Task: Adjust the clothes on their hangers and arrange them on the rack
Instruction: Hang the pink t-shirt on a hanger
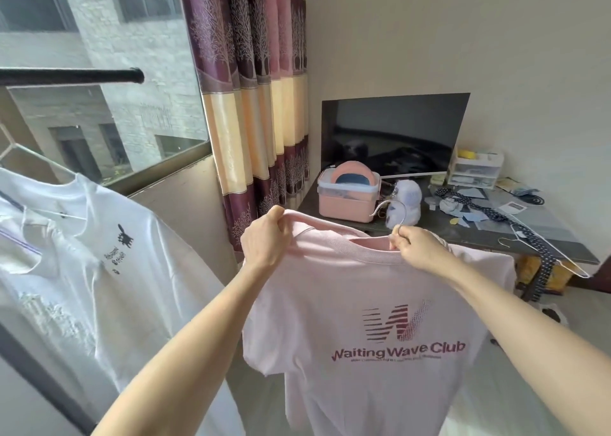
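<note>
A pink T-shirt (370, 306) with a "Waiting Wave Club" print hangs in front of me on a thin wire hanger (388, 208), whose hook sticks up above the collar. My left hand (266, 237) grips the shirt's left shoulder. My right hand (418, 247) pinches the hanger's neck at the collar. The black rack bar (71, 75) runs in from the upper left and ends in open air. Below it, white T-shirts (99, 263) hang on hangers, the nearest one printed with a small black figure.
A window (109, 81) and a striped purple and cream curtain (254, 98) stand behind the rack. At the right, a dark desk (515, 237) carries a monitor (393, 134), a pink box (347, 197), a plush toy, a dotted tie and a spare wire hanger (549, 253).
</note>
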### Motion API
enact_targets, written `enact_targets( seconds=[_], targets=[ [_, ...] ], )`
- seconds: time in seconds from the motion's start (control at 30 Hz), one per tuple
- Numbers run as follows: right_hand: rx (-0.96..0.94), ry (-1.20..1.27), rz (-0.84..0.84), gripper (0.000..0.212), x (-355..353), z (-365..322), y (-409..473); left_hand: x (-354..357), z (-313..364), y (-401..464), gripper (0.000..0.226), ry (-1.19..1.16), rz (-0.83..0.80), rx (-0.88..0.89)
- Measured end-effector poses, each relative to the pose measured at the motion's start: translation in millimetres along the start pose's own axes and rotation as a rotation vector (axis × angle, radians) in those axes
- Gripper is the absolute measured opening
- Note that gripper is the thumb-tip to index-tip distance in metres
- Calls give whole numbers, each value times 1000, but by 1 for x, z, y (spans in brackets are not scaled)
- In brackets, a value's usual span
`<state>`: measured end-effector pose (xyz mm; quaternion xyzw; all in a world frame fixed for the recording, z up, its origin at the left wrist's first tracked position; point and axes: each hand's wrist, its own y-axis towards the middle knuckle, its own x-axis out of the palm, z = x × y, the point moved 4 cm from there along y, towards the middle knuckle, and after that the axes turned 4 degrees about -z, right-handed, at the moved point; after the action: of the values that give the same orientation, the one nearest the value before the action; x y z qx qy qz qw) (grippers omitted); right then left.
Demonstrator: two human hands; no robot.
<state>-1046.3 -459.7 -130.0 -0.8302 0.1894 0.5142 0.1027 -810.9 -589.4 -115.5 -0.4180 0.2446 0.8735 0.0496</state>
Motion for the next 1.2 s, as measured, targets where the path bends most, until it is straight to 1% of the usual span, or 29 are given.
enact_targets(
  seconds=[0.03, 0.07, 0.1, 0.2, 0.23, 0.27, 0.33, 0.37, 0.43, 0.5, 0.53, 0.63, 0.67, 0.7, 0.73, 0.8, 0.87, 0.93, 0.97, 1.0, 1.03, 1.13, 1.17, 1.2],
  targets=[
    [-22, -15, -75, 33, 0, -6, -3, -2, 0, 1, 15, 17, 3, 17],
    [-32, -18, -113, 34, 1, -9, -5, -4, -1, 2, 14, 29, 5, 28],
    [-33, -9, -96, 34, 0, -10, -6, -5, -1, 2, 14, 36, 7, 34],
    [73, 43, 121, 33, -8, -4, -5, -10, 2, 1, 17, 29, 11, 64],
    [78, 92, 144, 34, -10, -4, -4, -12, 3, 2, 18, 29, 11, 74],
    [56, 157, 119, 35, -10, -5, -2, -15, 4, 4, 19, 32, 11, 83],
    [-1, 203, -15, 35, -8, -16, -3, -22, 8, 8, 18, 41, 7, 97],
    [-18, 161, -73, 35, -6, -21, -4, -25, 11, 10, 17, 44, 5, 104],
    [-25, 76, -94, 33, 0, -28, -3, -29, 16, 10, 16, 56, 7, 124],
    [-11, 40, -27, 34, 7, -28, 0, -32, 19, 9, 14, 72, 21, 148],
    [-3, 62, 26, 36, 8, -28, 2, -34, 19, 8, 13, 88, 31, 158],
    [69, 276, 202, 37, 1, -22, 6, -39, 15, 6, 16, 135, 45, 174],
    [92, 342, 226, 37, -2, -20, 7, -41, 14, 6, 17, 149, 40, 180],
    [95, 379, 208, 37, -4, -19, 7, -42, 15, 7, 17, 161, 32, 185],
    [67, 384, 150, 37, -2, -23, 7, -44, 15, 8, 17, 166, 30, 181],
    [6, 268, 12, 38, 8, -32, 4, -48, 16, 10, 17, 140, 34, 169],
    [-39, 49, -72, 36, 25, -39, 0, -49, 22, 10, 17, 111, 36, 180],
    [-49, -103, -73, 28, 37, -44, -3, -46, 28, 9, 18, 107, 38, 205],
    [-50, -126, -57, 23, 37, -45, -4, -46, 30, 8, 23, 114, 50, 212],
    [-54, -100, -22, 20, 34, -46, -3, -46, 29, 7, 28, 126, 62, 216],
    [-43, -22, 25, 21, 26, -44, -1, -46, 26, 8, 28, 140, 70, 210],
    [85, 434, 217, 34, -6, -27, 8, -40, 4, 11, 19, 206, 38, 146],
    [133, 545, 275, 36, -13, -21, 10, -36, -1, 12, 18, 223, 32, 124],
    [156, 585, 304, 37, -17, -16, 12, -33, -3, 11, 18, 229, 30, 113]
  ],
)
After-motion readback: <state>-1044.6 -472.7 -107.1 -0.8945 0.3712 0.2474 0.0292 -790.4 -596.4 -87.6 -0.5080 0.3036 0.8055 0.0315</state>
